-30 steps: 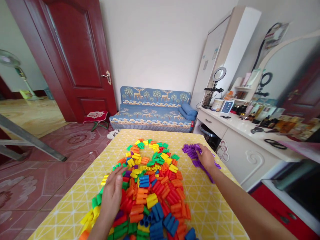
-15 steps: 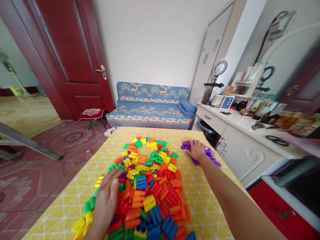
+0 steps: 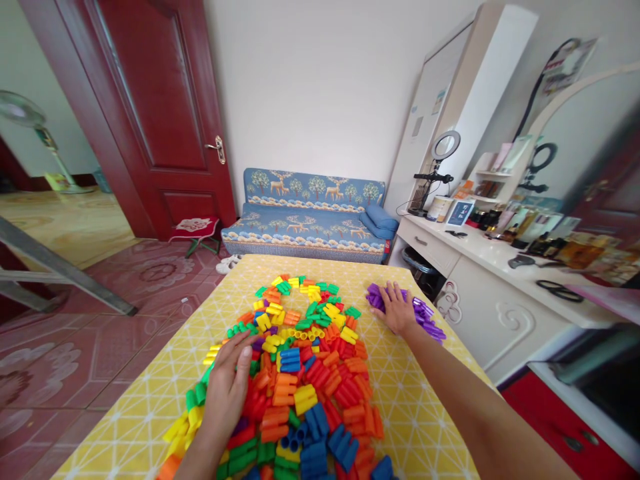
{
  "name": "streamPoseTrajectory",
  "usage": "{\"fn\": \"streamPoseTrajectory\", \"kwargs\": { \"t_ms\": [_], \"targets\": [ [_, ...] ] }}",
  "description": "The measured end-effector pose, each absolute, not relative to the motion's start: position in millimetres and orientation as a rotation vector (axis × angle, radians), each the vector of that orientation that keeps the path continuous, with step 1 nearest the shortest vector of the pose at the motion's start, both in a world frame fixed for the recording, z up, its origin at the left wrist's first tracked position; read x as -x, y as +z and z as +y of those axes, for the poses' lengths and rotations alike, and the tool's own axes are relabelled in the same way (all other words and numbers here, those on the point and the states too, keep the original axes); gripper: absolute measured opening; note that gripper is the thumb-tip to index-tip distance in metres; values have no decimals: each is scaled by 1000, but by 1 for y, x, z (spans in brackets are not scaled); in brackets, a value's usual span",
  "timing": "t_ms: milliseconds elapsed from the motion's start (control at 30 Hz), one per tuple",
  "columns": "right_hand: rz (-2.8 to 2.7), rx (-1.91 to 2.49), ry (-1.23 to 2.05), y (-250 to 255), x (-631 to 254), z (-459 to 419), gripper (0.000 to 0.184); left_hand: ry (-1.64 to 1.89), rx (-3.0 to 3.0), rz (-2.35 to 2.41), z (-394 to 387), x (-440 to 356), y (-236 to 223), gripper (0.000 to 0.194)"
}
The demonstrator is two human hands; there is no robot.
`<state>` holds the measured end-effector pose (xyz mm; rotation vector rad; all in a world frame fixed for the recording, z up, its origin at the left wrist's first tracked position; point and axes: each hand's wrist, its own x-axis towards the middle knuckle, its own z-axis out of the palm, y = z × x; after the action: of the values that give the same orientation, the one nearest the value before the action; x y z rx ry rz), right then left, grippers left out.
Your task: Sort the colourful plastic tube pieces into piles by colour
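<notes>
A big heap of coloured plastic blocks (image 3: 305,373), red, orange, blue, green and yellow, covers the middle of a table with a yellow patterned cloth (image 3: 150,393). My left hand (image 3: 227,387) lies flat on the heap's left side, fingers stretched out. A separate small pile of purple blocks (image 3: 423,317) sits at the right edge of the table. My right hand (image 3: 395,308) rests palm down on that purple pile, fingers spread. Neither hand grips a block.
A white dressing table (image 3: 480,280) with bottles, scissors and a ring light (image 3: 443,147) stands right of the table. Behind are a blue sofa (image 3: 305,217), a small stool (image 3: 193,233) and an open red door (image 3: 165,113). A metal ladder rail (image 3: 60,273) leans at left.
My right hand slid from the purple pile's middle toward its left part and flattened there. The left hand stayed flat on the heap. The camera shifted slightly.
</notes>
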<state>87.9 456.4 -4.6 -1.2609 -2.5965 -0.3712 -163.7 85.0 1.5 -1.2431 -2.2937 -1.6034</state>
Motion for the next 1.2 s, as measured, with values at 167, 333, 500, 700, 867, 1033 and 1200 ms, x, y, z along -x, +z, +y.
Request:
{"fn": "streamPoseTrajectory", "kwargs": {
  "t_ms": [167,333,500,700,867,1033,1200],
  "targets": [
    [-2244,978,243,0,-61,394,57,-1614,1207,-2280,86,166,3,37],
    [-2248,691,528,-1,-34,316,49,-1615,1183,-2292,88,171,5,34],
    [-2422,785,493,-11,-28,284,49,-1468,1261,-2357,106,203,19,33],
    [-2479,879,409,-18,-28,280,45,-1016,1473,-2612,149,244,28,42],
    [-2499,895,385,-17,-27,277,47,-872,1696,-2578,168,240,32,40],
    [-2515,884,353,-16,-27,275,47,-623,1927,-2609,172,226,37,28],
    [-2525,880,343,-14,-28,273,47,-333,2150,-2652,173,225,42,25]
  ]
}}
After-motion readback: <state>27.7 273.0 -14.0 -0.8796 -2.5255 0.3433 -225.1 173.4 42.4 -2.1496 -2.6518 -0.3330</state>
